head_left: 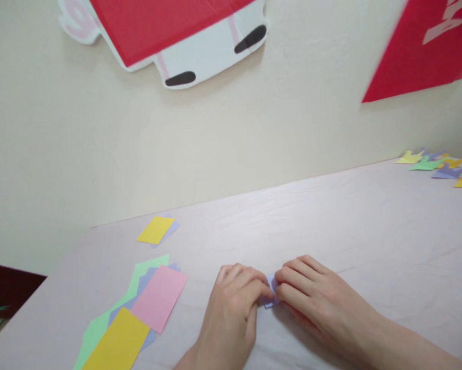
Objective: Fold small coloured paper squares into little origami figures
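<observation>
- Left hand (233, 303) has its fingers bent in close, holding the left side of a small lavender paper (270, 286); how its thumb sits on the paper I cannot tell.
- Right hand (313, 295) meets it from the other side, fingers together and narrow, holding the paper's right side; its forearm slants in from the lower right corner.
- That paper lies on the pale cloth-covered table (292, 226), right between the two hands; most of it hides under the fingers.
- Over on the left, nearest in the way, comes a loose pile: pink sheet (160, 298) and yellow sheet (118, 339) on top, lavender and mint-green sheets (90, 334) poking out beneath; a strip of cloth separates it from the left hand.
- Just behind that pile, a smaller yellow sheet (155, 229) overlaps a lavender one.
- Far right, well apart, crown-shaped paper pieces (425, 163) bunch near the wall (215, 149), in yellow, green, lavender and orange.
- Edges now: the table's far side meets the wall on a slant; its left side runs down toward the lower left corner.
- Widest room lies ahead and to the right, cloth stretching toward those crowns; the left is tighter.
</observation>
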Tool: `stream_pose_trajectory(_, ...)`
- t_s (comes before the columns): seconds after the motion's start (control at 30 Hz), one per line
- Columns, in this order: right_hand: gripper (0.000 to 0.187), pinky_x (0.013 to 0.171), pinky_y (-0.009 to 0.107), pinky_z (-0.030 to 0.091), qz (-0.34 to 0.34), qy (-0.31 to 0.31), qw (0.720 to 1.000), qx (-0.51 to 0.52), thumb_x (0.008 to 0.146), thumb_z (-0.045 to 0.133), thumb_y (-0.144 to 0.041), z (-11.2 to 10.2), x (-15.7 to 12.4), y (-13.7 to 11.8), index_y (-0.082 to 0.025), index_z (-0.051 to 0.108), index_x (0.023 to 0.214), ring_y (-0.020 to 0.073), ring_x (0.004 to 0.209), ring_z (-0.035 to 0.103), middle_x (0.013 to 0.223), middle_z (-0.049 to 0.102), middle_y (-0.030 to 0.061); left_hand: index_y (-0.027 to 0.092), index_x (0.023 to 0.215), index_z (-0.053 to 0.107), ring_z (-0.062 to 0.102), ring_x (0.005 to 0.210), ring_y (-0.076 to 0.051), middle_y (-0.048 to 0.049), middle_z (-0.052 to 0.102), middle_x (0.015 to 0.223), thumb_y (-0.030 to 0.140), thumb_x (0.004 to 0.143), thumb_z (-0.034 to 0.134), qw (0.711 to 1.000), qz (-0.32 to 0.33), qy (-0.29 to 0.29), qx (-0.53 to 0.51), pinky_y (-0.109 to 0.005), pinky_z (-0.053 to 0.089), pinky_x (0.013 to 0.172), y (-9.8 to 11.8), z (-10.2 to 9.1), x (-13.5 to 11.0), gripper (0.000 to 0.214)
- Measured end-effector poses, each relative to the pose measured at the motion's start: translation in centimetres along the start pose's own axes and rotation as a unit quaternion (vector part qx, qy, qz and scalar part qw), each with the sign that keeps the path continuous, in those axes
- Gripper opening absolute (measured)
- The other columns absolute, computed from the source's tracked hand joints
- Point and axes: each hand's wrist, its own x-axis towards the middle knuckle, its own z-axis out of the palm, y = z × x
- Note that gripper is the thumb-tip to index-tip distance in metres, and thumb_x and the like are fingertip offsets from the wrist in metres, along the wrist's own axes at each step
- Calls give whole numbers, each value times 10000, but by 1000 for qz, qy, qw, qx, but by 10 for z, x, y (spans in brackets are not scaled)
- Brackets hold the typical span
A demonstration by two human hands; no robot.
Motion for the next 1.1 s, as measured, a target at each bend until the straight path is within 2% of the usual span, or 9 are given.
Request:
stream_pose_trajectory(0.13,165,739,312,405,7,-40,996,81,930,512,-84,-4,-1,13,-183,617,850,174,804,537,877,645,33,152,1006,645,606,881,-207,-56,710,1074,55,896,451,984,128,2,125,-338,482,754,-4,-5,-18,243)
stream_pose_trajectory(0.27,142,754,308,415,11,-53,990,134,943,548,-150,-9,1,25,-206,651,863,171,849,545,923,643,39,126,1019,663,638,918,-216,-63,718,1116,106,943,443,958,190,24,214,-310,523,736,-9,-5,-26,233)
stream_pose_trajectory(0.37,131,778,310,421,34,-68,981,176,930,568,-152,-10,3,27,-209,654,849,172,868,543,924,629,38,128,986,674,652,878,-211,-59,728,1082,109,949,430,950,197,39,238,-301,534,703,-9,-3,-25,247)
stream_pose_trajectory(0.5,121,830,324,421,99,-84,964,231,908,600,-153,-11,10,22,-206,625,802,179,900,536,877,622,22,132,900,669,649,798,-196,-50,736,979,103,952,414,954,184,50,230,-295,533,662,-5,0,-21,262)
stream_pose_trajectory(0.6,145,816,332,424,162,-99,952,240,870,615,-114,-11,16,17,-200,598,755,191,899,523,841,610,16,125,881,660,635,747,-182,-44,730,914,92,954,404,955,182,56,226,-285,524,631,-2,0,-20,269)
stream_pose_trajectory(0.7,176,796,341,420,198,-101,948,226,819,608,-48,-10,20,13,-192,580,723,196,877,513,831,593,17,130,865,653,623,730,-175,-41,724,897,94,958,397,956,179,54,226,-281,516,616,-2,0,-19,275)
stream_pose_trajectory(0.8,205,783,345,419,205,-89,950,220,788,591,-1,-9,21,11,-193,570,720,197,862,509,809,582,12,140,839,644,618,727,-173,-41,716,867,92,966,372,956,170,53,232,-284,511,619,0,0,-19,305)
stream_pose_trajectory(0.97,216,767,337,426,201,-83,951,219,786,600,-2,-8,19,11,-201,562,712,194,855,516,800,586,5,113,1000,657,623,769,-185,-56,720,907,88,970,367,945,187,38,267,-296,513,648,4,-1,-20,292)
stream_pose_trajectory(1.1,220,773,337,423,210,-83,948,226,790,596,-1,-7,20,12,-206,566,717,194,863,518,805,587,0,95,1031,652,623,817,-198,-69,714,927,74,967,367,942,187,28,276,-311,515,681,3,-1,-22,293)
